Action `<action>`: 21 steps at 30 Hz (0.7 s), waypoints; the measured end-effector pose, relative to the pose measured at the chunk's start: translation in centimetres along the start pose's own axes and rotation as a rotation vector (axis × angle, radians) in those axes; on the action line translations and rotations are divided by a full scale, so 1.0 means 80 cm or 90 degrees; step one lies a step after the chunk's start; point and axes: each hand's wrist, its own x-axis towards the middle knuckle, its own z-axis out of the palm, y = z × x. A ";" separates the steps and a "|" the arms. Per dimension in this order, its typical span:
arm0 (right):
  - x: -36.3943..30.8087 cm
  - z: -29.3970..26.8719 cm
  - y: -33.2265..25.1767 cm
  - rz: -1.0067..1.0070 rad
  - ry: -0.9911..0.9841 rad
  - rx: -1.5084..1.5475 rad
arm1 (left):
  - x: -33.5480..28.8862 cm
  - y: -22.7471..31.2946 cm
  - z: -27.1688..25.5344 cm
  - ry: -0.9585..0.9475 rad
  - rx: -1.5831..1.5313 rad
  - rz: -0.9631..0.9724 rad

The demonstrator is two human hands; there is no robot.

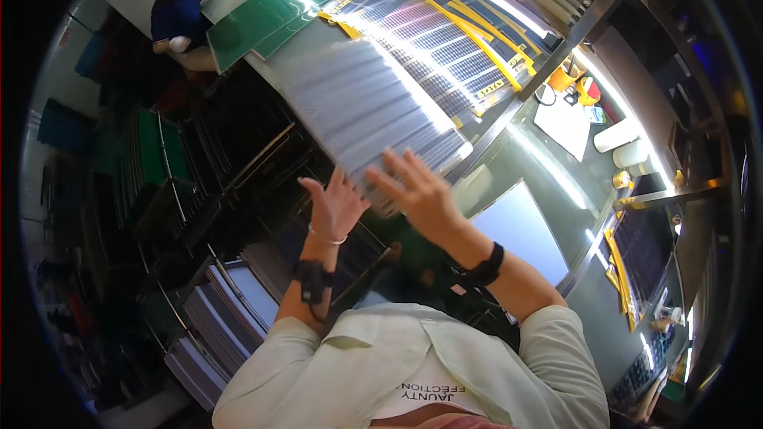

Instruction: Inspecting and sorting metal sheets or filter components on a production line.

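Note:
A stack of translucent, greyish sheets [358, 103] lies on the bench in front of me, with bright light reflected along its right side. My left hand [334, 208] is at the stack's near left corner, fingers spread and thumb out, holding nothing that shows. Over the near edge reaches my right hand [423, 197], its fingers apart and a little blurred by motion. Whether its fingertips touch the top sheet I cannot tell. Both wrists carry dark bands.
Dark gridded solar panels [429, 44] with yellow strips lie beyond the stack. Green mats [270, 24] cover the far left, where another person [181, 16] sits. A white board [524, 230] lies at right, below a metal shelf post [572, 48]. Racked boards [226, 302] stand lower left.

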 end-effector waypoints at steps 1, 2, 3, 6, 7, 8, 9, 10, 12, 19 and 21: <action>-0.012 0.022 -0.005 -0.059 -0.047 -0.052 | 0.012 -0.006 0.002 -0.049 -0.166 -0.016; -0.033 0.053 -0.009 -0.038 -0.084 -0.015 | 0.025 -0.019 -0.008 0.072 -0.016 0.072; -0.053 0.082 -0.012 -0.021 -0.119 0.024 | 0.033 -0.034 -0.036 0.119 -0.086 0.044; -0.083 0.110 -0.007 -0.053 -0.212 0.076 | 0.021 -0.069 -0.070 0.199 -0.064 0.019; -0.087 0.115 -0.006 -0.082 -0.202 0.089 | 0.017 -0.071 -0.077 0.203 -0.097 0.012; -0.090 0.121 -0.002 -0.056 -0.209 0.124 | 0.016 -0.071 -0.085 0.208 -0.129 0.006; -0.088 0.122 0.003 -0.051 -0.212 0.125 | 0.015 -0.070 -0.087 0.211 -0.131 0.001; -0.086 0.124 0.008 -0.052 -0.231 0.132 | 0.015 -0.067 -0.090 0.206 -0.138 -0.002; -0.083 0.124 0.007 -0.018 -0.197 0.159 | 0.015 -0.063 -0.095 0.199 -0.141 -0.009; 0.017 0.073 0.047 0.310 0.024 0.145 | 0.057 -0.076 -0.150 0.427 0.026 -0.098; 0.066 0.004 0.053 0.268 0.058 0.011 | 0.059 -0.079 -0.160 0.464 0.180 -0.029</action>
